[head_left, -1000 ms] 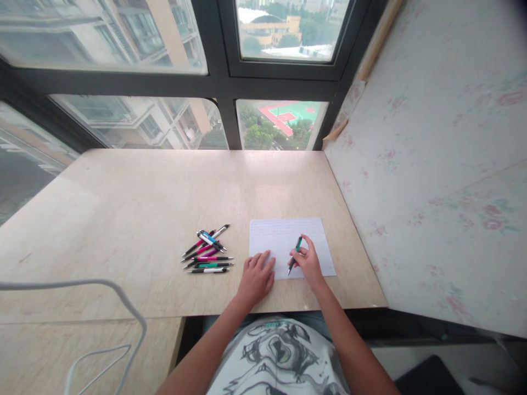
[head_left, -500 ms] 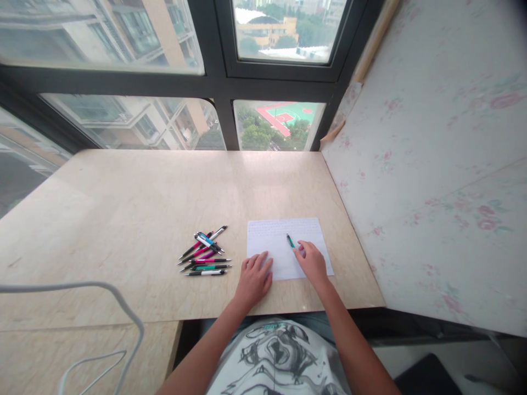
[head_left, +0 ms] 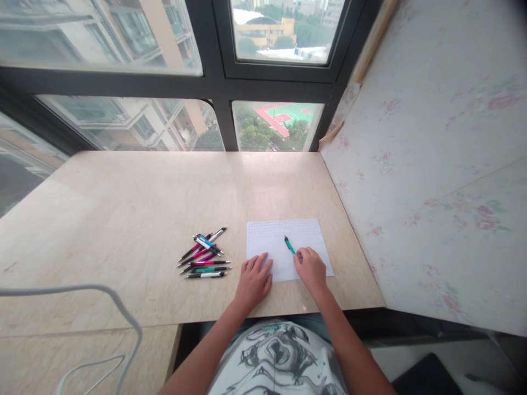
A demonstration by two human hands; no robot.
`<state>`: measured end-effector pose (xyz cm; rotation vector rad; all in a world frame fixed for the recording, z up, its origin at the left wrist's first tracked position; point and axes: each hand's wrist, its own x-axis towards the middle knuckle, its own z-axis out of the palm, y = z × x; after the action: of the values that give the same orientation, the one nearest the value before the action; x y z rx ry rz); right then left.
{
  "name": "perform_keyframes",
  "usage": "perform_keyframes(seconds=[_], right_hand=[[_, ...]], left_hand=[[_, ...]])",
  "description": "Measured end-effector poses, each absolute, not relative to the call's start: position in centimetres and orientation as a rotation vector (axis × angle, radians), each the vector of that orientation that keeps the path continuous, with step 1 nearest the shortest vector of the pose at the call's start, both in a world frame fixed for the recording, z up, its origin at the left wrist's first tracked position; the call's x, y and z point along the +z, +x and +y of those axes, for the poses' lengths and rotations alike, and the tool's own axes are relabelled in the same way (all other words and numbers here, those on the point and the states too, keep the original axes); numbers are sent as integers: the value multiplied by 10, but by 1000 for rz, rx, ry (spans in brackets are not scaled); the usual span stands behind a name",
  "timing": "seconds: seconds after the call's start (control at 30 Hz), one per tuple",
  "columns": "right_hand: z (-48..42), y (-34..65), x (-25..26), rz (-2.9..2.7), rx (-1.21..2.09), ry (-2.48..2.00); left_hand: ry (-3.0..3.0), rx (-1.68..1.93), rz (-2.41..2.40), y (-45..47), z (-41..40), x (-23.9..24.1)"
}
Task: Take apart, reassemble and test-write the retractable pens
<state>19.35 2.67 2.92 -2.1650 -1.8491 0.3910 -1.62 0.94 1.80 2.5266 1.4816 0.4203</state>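
Note:
A sheet of paper (head_left: 284, 265) with handwritten lines along its top lies on the table near me. My left hand (head_left: 254, 277) rests flat on the sheet's lower left edge, fingers stretched out and holding nothing. Over the right half of the paper, my right hand (head_left: 310, 267) has its fingers closed on the lower end of a green and black pen (head_left: 289, 244). The pen's black end points up and left, and its other end is hidden by the fingers. To the left lies a loose pile of several pens (head_left: 208, 262) in pink, green, blue, white and black.
The pale table (head_left: 140, 208) reaches back to dark-framed windows (head_left: 263, 88). A flowered wall (head_left: 428, 164) borders it on the right. A grey cable (head_left: 119, 304) loops over the front left corner.
My right hand has shifted slightly down, and the green pen has slid with it, showing more of its green barrel. My left hand stays in place.

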Motion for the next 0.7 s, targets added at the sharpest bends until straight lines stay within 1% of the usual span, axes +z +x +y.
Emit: perform_keyframes(seconds=[0.2,0.37,0.47,0.6,0.7], right_hand=[[24,185,35,-1931,311,-2233],[27,192,30,-1834,328,-2278],[33,226,27,-1628,253,-2382],[39,292,25,-1136,40,-2642],[39,324,23,-938,-64,-2726]], left_hand=[[2531,428,1479,-16,11,17],[2530,427,1474,-16,11,18],[2529,439,1480,-16,11,18],[2528,456,1483,-16,12,17],[2526,457,1481,-16,12,16]])
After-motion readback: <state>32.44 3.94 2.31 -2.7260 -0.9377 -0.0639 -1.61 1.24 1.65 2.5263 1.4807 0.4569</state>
